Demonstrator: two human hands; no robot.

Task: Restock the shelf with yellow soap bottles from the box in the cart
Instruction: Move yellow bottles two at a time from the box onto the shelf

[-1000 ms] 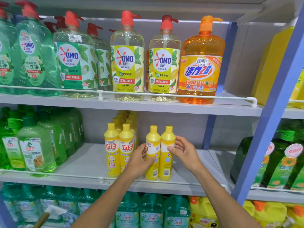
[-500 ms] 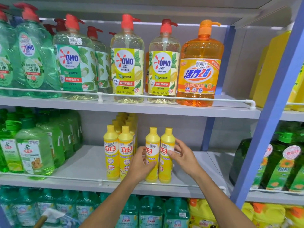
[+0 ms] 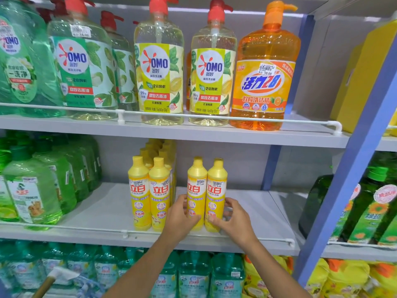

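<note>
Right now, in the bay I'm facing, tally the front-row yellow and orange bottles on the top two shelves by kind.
small yellow bottles: 4
yellow-label OMO bottles: 2
orange bottle: 1
Total: 7

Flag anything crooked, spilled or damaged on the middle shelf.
Nothing is spilled or damaged. One oddity: the pair of yellow bottles gripped by the left hand and right hand stands upright but apart from the yellow row, leaving a gap.

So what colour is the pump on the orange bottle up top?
Orange pump, same as its bottle; head view.
</note>
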